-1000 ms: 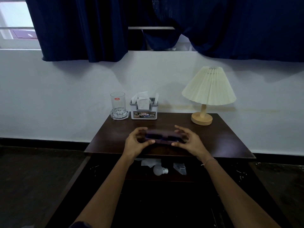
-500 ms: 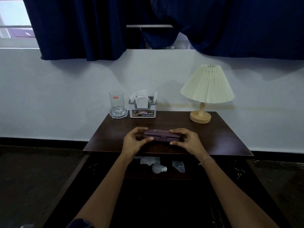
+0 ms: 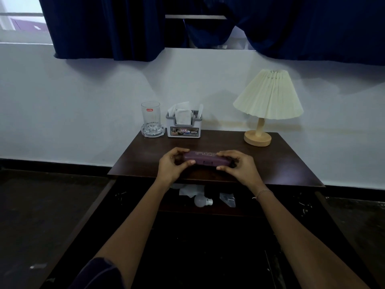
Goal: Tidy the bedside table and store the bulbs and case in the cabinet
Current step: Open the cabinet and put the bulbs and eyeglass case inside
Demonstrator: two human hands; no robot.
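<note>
While the case [image 3: 205, 159] is sitting closed over the near middle of the desk [image 3: 291, 163], a person is gripping it at both ends. The left hand [image 3: 170, 167] is wrapping its fingers [image 3: 179, 150] over the left end, thumb pressing the near side. The right hand [image 3: 239, 167], a thin bracelet [image 3: 263, 192] at its wrist, is clamping its fingers [image 3: 226, 152] on the right end the same way. Whether the dark purple case is resting on the wood or hovering just above it cannot be told.

Below the desk's near edge the cabinet [image 3: 208, 212] is standing open. A white bulb [image 3: 201, 200] is lying on its side on the shelf, between crumpled white paper [image 3: 188, 190] at the far left and a clear wrapper [image 3: 228, 200] to the right.

Along the far edge of the desk, a glass [image 3: 150, 117] is standing at the left in a clear dish, a grey tissue holder [image 3: 183, 127] is sitting just beside it, and a lamp [image 3: 267, 101] with a pleated cream shade is standing well apart at the right. Dark blue curtains [image 3: 108, 28] are hanging above the white wall [image 3: 62, 101].
</note>
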